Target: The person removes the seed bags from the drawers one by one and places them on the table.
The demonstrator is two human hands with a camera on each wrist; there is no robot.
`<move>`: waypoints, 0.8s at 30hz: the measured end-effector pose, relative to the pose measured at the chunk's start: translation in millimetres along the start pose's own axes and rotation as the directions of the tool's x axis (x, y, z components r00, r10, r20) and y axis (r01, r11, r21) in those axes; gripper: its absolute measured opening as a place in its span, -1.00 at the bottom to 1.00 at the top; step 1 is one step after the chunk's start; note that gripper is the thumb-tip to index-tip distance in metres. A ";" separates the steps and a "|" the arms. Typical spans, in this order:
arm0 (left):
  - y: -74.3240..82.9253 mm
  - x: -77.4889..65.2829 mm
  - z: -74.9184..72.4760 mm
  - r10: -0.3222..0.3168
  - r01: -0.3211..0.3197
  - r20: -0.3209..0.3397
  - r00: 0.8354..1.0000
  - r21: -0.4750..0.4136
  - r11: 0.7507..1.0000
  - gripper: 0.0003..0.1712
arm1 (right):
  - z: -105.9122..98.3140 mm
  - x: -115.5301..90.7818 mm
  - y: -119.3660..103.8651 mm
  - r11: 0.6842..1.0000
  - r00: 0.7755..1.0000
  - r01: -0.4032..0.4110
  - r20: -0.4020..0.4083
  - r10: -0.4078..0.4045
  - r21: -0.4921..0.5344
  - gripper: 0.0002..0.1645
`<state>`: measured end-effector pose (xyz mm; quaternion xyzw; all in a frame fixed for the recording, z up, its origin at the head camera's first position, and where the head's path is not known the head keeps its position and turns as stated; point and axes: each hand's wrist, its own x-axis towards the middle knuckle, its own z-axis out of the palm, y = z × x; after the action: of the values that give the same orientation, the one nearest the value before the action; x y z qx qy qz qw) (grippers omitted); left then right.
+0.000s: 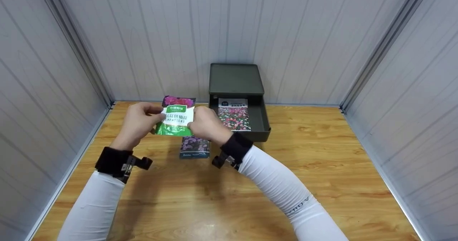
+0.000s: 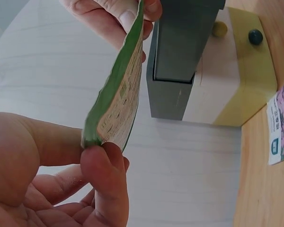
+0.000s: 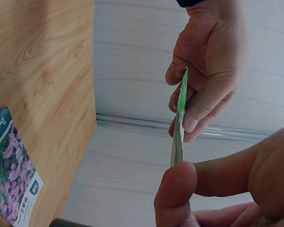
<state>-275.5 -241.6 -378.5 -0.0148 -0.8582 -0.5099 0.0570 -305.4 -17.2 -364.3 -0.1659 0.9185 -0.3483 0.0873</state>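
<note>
Green-and-white IMPATIENS seed packet (image 1: 177, 119) is up in the air over the desk (image 1: 311, 162), just left of the drawer unit (image 1: 236, 78), with both hands on it. Left hand (image 1: 137, 123) pinches 1 side edge between thumb and fingers (image 2: 104, 175), right hand (image 1: 211, 124) has the other edge the same way, so the 2 grips are closed right down to the packet's thin body. Thumbs and fingers cover bits of both edges. Dark strip with pink flowers (image 1: 179, 101) shows at its far end, can't tell if that's the same packet. Front faces up at the head camera, green end toward the person, print running left to right. Long axis seems to point away from the person, but both wrist views are nearly edge-on. Print on the back is too tiny to read.

Purple-flower packet (image 1: 195, 146) lies on the desk, long axis pointing away too, far end hidden. Pink-flower packet (image 1: 234, 114) sits in the pulled-out drawer (image 1: 259, 117). Cream and yellow lower tiers (image 2: 215, 71) only show in the left wrist view. Sleeves (image 1: 91, 205) get cut off at the head view's bottom.
</note>
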 end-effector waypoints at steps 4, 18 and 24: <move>-5.1 -1.8 -2.8 -0.004 0.004 -0.015 1.000 0.007 1.000 -0.54 | 7.9 -0.5 -0.6 0.999 0.999 0.046 0.002 -0.046 0.020 -0.70; -31.5 -8.4 -3.8 -0.020 0.020 0.030 0.999 -0.006 1.000 -0.51 | 37.8 -0.1 10.5 0.987 0.991 0.129 0.023 -0.132 0.096 -0.47; -47.8 -10.0 -2.2 -0.021 0.020 0.043 0.999 0.002 1.000 -0.50 | 54.6 3.1 18.5 0.987 0.988 0.153 -0.005 -0.153 0.055 -0.51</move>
<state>-269.4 -266.1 -420.4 -0.0170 -0.8598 -0.5092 0.0331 -297.8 -38.7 -417.4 -0.2334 0.8930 -0.3793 0.0647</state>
